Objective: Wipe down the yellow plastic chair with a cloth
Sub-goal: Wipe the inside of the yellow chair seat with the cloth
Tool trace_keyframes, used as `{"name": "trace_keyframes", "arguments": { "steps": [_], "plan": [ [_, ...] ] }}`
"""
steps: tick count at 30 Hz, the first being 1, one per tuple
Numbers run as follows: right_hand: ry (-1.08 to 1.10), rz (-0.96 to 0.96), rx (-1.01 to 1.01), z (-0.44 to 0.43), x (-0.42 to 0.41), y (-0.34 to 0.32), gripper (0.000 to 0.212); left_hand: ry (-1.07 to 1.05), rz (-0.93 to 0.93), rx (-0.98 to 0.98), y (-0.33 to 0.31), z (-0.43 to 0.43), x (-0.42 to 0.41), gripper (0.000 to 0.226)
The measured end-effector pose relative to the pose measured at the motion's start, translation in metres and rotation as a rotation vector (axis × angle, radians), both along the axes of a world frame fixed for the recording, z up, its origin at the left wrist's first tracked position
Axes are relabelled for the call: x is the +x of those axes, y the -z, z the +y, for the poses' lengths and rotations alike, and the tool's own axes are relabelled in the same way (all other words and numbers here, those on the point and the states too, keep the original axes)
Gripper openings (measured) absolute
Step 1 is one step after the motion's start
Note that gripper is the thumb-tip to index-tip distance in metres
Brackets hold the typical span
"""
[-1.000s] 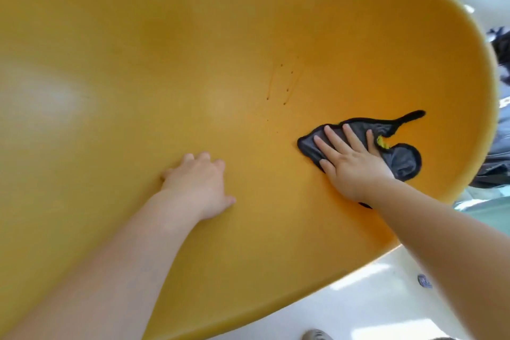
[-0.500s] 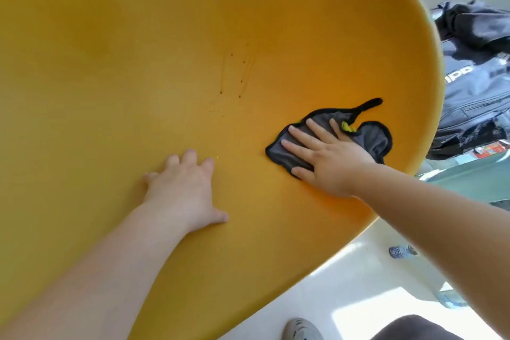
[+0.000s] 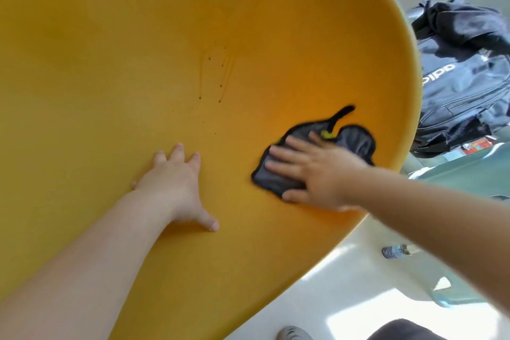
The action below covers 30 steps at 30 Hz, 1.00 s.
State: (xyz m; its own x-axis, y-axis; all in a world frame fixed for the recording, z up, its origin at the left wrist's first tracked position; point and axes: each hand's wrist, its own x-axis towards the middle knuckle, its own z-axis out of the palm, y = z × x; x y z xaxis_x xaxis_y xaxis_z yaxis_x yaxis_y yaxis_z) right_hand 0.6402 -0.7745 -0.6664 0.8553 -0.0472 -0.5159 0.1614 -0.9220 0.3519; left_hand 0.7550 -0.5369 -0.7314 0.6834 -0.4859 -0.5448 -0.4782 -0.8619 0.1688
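The yellow plastic chair fills most of the view as a broad curved shell. A dark grey cloth with a black border and a small yellow tag lies flat on the shell near its right rim. My right hand presses on the cloth with straight, spread fingers and is blurred by motion. My left hand rests flat on the bare shell left of the cloth, fingers spread. Dark drip marks streak the shell above the two hands.
A dark backpack with white lettering lies beyond the chair's right rim. On the pale floor at lower right are a small bottle, a grey shoe and a dark trouser leg.
The right hand has slid the cloth a little down and left across the shell. The left hand stays flat in place. The view has shifted, bringing the backpack into sight.
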Motion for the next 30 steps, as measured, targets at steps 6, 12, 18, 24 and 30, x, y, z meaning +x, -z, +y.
{"name": "trace_keyframes", "arguments": {
  "steps": [6, 12, 18, 24, 30],
  "plan": [
    [0.187, -0.293, -0.24, -0.046, 0.064, -0.015, 0.115, 0.03, -0.017, 0.032, 0.0, -0.003, 0.002, 0.161],
    [0.074, -0.079, 0.054, 0.025, 0.029, 0.042, 0.082, 0.034, -0.015, 0.053, -0.005, -0.002, 0.0, 0.159],
    [-0.243, -0.06, -0.261, -0.041, 0.055, -0.011, 0.088, 0.077, -0.015, 0.144, -0.021, -0.013, -0.003, 0.155],
    [-0.11, -0.278, -0.41, -0.033, 0.098, -0.003, 0.081, 0.032, -0.003, 0.263, -0.042, -0.04, -0.005, 0.124],
    [0.05, -0.366, -0.017, -0.008, 0.108, 0.039, 0.066, 0.038, -0.032, 0.191, -0.031, -0.041, -0.005, 0.143]
  ]
}}
